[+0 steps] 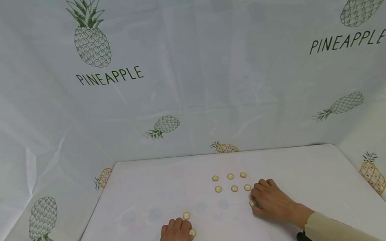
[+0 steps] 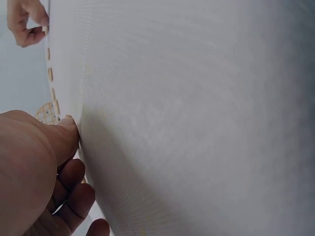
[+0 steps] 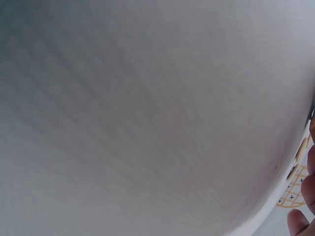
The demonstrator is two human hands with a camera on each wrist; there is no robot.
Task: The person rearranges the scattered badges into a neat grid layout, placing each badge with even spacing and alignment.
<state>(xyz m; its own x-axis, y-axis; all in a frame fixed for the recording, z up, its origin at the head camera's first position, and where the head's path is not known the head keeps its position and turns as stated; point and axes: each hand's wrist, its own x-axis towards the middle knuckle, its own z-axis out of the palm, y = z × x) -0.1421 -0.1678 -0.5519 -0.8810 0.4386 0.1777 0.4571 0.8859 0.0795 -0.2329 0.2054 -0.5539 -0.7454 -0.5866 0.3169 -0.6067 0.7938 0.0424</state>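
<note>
In the head view my left hand [image 1: 173,240] is low over the white table, pinching a small round cream disc [image 1: 192,232] at its thumb side. Another disc [image 1: 186,215] lies just beyond its fingers. My right hand [image 1: 272,201] pinches a disc [image 1: 252,202] between thumb and fingertips. Ahead of it are two rows of similar discs, the nearest [image 1: 247,187] close to its knuckles. In the left wrist view the left hand [image 2: 39,167] has its thumb down at the table surface. Only a few fingers of the right hand [image 3: 307,187] show in the right wrist view.
The white tabletop [image 1: 143,185] ends at a back edge against a hanging sheet [image 1: 208,73] printed with pineapples. The front row of discs includes one at its left end [image 1: 218,189]. A small black object [image 1: 304,239] is beside the right sleeve [image 1: 330,229].
</note>
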